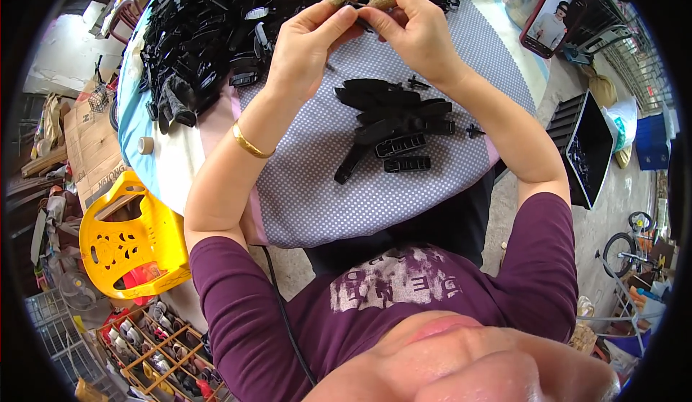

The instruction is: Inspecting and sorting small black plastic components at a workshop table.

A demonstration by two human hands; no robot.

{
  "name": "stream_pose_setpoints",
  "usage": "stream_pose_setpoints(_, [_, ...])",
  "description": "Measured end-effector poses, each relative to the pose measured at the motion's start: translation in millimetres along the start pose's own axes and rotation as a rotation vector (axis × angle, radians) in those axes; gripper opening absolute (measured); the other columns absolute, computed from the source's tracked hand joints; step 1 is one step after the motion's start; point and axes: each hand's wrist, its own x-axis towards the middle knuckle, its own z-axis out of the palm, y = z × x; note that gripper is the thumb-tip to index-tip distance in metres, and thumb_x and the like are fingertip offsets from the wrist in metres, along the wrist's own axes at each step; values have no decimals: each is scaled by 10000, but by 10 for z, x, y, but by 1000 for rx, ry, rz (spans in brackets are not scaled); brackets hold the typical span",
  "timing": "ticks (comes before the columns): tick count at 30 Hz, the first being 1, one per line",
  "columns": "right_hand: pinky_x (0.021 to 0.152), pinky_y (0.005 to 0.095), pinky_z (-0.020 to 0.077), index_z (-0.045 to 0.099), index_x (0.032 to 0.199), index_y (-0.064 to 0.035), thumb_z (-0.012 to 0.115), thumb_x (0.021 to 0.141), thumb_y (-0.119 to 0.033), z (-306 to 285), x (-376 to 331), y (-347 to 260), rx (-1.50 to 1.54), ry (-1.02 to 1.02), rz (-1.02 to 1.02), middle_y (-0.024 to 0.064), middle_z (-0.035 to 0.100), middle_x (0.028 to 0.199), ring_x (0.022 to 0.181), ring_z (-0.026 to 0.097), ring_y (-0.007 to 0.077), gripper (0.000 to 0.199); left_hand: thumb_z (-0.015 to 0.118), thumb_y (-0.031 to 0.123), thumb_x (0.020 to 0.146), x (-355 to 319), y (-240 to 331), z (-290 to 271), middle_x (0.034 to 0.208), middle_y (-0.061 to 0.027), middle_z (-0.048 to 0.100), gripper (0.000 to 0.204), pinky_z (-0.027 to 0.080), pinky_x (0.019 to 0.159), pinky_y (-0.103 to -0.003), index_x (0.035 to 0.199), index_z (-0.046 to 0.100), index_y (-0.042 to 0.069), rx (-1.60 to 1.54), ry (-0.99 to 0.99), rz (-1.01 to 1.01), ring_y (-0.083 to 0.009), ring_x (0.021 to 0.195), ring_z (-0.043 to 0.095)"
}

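Both arms reach to the far side of the cloth, fingers pinched close together. Between them is a small black plastic part (362, 17), mostly hidden by the fingers. My left hand (306, 45) is closed on its left end, and my right hand (420, 40) closes on its right end. An index finger of each hand wears a greenish-brown finger cover. Nearer me on the dotted grey cloth (310, 207) lies a loose pile of black straps (389, 113) with ladder-like buckles (407, 163). Tiny black pieces (474, 131) lie beside the pile.
A large heap of black parts (194, 34) covers the table's far left. A tape roll (145, 145) sits at the left edge, above a yellow plastic chair (133, 236). On the right are a propped phone (553, 18), a round tin (525, 3) and a black crate (580, 149).
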Motion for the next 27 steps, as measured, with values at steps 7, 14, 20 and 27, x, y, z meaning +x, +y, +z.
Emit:
stream_pose_setpoints(7, [535, 194, 468, 603, 983, -11, 683, 808, -380, 8, -2, 7, -23, -61, 91, 33, 602, 714, 614, 568, 74, 416, 534, 75, 906, 26, 107, -49, 1036, -101, 637, 268, 483, 887, -283, 1156, 578, -11, -38, -37, -23, -163, 949, 603])
stream_pose_setpoints(14, [522, 219, 456, 626, 1004, 18, 682, 816, -317, -55, -21, -102, -24, -279, 54, 44, 594, 693, 592, 569, 110, 387, 566, 20, 867, 7, 152, -72, 1013, -92, 655, 250, 451, 888, -235, 1109, 617, -16, 181, -111, 83, -128, 955, 590])
stream_pose_setpoints(20, [500, 253, 444, 631, 963, 31, 689, 805, -263, -44, -37, -126, -301, -83, -384, 97, 585, 691, 561, 564, 156, 338, 586, -4, 847, -11, 196, -62, 1019, -85, 658, 235, 471, 847, -229, 1076, 638, -11, 104, -131, 92, -126, 917, 602])
stream_pose_setpoints(27, [705, 227, 526, 571, 1153, 6, 625, 867, -134, 24, -42, -61, 28, -156, 70, 57, 664, 914, 751, 618, 99, 323, 583, 24, 864, 14, 128, 12, 1038, -73, 645, 268, 465, 859, -236, 1130, 607, 8, 417, -105, 289, -115, 917, 599])
